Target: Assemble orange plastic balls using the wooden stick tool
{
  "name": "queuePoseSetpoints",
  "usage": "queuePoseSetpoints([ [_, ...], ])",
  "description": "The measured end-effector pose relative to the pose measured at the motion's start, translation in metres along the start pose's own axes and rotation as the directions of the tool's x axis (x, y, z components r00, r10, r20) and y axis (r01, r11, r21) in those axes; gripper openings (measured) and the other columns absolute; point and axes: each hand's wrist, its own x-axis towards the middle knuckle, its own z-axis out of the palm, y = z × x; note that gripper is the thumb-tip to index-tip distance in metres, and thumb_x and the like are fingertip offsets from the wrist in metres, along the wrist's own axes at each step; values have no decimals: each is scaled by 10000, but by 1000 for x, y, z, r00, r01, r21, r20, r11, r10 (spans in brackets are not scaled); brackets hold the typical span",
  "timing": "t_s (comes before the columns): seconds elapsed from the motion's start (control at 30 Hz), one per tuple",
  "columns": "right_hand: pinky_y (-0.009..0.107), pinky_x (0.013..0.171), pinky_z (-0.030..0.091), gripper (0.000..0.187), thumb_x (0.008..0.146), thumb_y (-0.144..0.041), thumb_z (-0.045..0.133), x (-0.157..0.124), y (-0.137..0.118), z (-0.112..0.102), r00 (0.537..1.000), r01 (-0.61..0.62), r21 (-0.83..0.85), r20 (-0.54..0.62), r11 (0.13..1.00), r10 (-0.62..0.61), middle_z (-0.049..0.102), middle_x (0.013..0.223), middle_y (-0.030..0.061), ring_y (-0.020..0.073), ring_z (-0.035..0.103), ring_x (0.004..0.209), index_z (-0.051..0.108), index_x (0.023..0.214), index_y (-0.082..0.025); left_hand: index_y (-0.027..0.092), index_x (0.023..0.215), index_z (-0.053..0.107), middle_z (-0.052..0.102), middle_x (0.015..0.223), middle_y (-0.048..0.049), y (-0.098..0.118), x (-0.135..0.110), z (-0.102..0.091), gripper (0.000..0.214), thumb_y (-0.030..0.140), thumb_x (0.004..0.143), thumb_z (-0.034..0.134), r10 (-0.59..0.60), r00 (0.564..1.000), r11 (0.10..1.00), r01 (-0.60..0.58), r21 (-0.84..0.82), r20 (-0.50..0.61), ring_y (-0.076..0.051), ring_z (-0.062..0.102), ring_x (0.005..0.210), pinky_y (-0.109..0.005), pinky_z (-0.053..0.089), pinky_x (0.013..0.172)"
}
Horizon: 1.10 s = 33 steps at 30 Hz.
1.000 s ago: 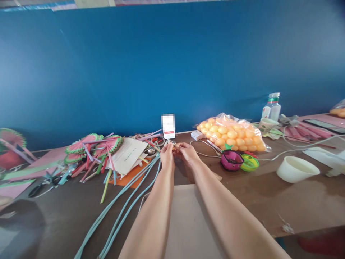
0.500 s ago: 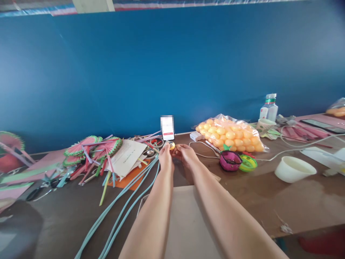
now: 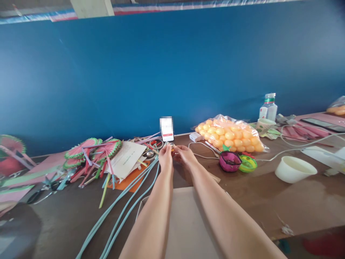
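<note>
My left hand (image 3: pixel 165 158) and my right hand (image 3: pixel 185 155) meet at the far middle of the table, fingertips pinched together. Between them is a small round yellow-orange thing (image 3: pixel 173 148) with a shiny part; fingers cover most of it, and its kind is unclear. Just behind it stands a phone (image 3: pixel 167 133) with a lit screen, upright near the blue wall. Thin light-blue cords (image 3: pixel 128 190) run past the left forearm. A silver round piece (image 3: pixel 150 154) lies left of the left hand.
To the right sit a clear bag of orange balls (image 3: pixel 231 135), a purple pouch (image 3: pixel 229 161), a green ring-shaped item (image 3: pixel 248 164), a white cup (image 3: pixel 292 172) and a bottle (image 3: pixel 268 108). Pink-green paper fans (image 3: pixel 107 149) and papers (image 3: pixel 126 158) crowd the left.
The small yellow-orange thing has turned or slipped lower between the fingers and shows less. The right fingertips have come closer to the left ones.
</note>
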Motion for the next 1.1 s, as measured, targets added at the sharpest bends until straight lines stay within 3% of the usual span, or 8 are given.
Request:
queuePoseSetpoints([
  [0.27,195,506,473,253,773,-349,738,0,-1,1,999,-26,-30,-31,999,26,613,660,-5,84,560,534,622,889,-157,132,804,651,643,681,-36,0,-2,1,241,335,722,753,-17,1000,999,18,30,-14,-147,627,604,-267,513,602],
  [0.43,241,547,471,295,818,-432,659,3,1,-1,994,80,-201,-59,976,-94,665,759,37,125,590,589,633,924,-158,127,801,633,638,677,-42,9,-3,0,186,303,795,693,-129,989,992,130,4,-66,-139,630,584,-256,519,590],
  [0.5,281,660,494,305,851,-448,603,1,-1,-4,962,164,-428,-130,889,-240,685,853,62,167,634,731,643,968,-169,128,832,623,650,725,-52,11,-1,-2,161,287,836,648,-180,974,984,176,-37,-138,-127,639,599,-238,521,592],
  [0.6,386,847,460,265,874,-374,566,-7,-4,-7,884,136,-836,-140,532,-445,671,1056,116,254,612,1008,652,1052,-197,130,867,606,652,774,-57,12,3,-6,142,272,872,604,-226,953,972,208,-110,-201,-118,648,611,-221,522,583],
  [0.67,454,894,425,278,868,-302,560,-12,-5,-7,894,22,-960,-106,280,-435,632,1167,153,311,558,1125,647,1113,-204,132,876,602,652,792,-60,11,5,-7,135,267,871,608,-227,951,971,203,-129,-208,-120,656,623,-216,523,574],
  [0.73,475,896,415,303,860,-249,557,-15,-5,-6,934,-65,-990,-106,128,-342,609,1209,181,341,536,1162,641,1145,-187,134,879,599,650,796,-60,10,6,-8,135,269,872,612,-221,951,972,196,-131,-216,-117,658,631,-205,521,564],
  [0.93,390,834,429,291,886,-204,492,-8,-3,-6,979,-88,-995,-95,47,-182,612,1142,203,314,577,1109,649,1125,-152,135,863,592,634,767,-53,11,7,-8,120,253,882,599,-209,945,974,178,-140,-252,-116,649,628,-211,527,582],
  [1.1,363,849,408,328,857,-197,526,-9,-4,-4,922,31,-996,-4,83,-386,578,1124,163,273,556,1043,624,1170,-199,138,841,587,613,751,-36,12,9,-8,80,206,883,589,-199,941,967,142,-213,-274,-95,621,606,-203,521,614],
])
